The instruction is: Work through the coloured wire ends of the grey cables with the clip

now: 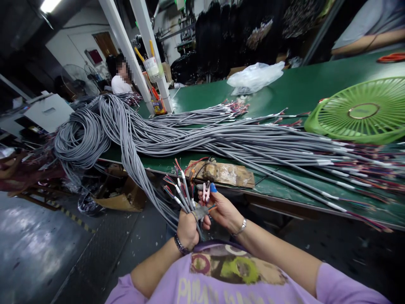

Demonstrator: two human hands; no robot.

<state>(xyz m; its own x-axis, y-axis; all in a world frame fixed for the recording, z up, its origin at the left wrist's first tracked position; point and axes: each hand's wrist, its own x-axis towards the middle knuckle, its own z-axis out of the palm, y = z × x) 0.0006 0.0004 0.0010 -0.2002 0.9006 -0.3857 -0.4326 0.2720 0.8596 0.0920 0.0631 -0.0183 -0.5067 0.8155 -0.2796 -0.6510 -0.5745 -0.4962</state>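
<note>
My left hand (187, 230) is closed around a bunch of grey cables (182, 194) whose stripped ends with coloured wires stick up above the fist. My right hand (223, 210) is beside it, fingers pinched on a small white connector (206, 192) at the cable ends; a blue cap covers one fingertip and grey tape wraps a left finger. The held cables run up to a large heap of grey cables (190, 139) on the green table (294, 90).
A green fan (363, 112) lies at the table's right. A brown worn board (224, 173) sits at the near table edge. A clear plastic bag (253, 76) lies farther back. Another person sits at the far left (120, 82); someone's arm (370, 42) rests top right. A cardboard box (123, 196) is on the floor.
</note>
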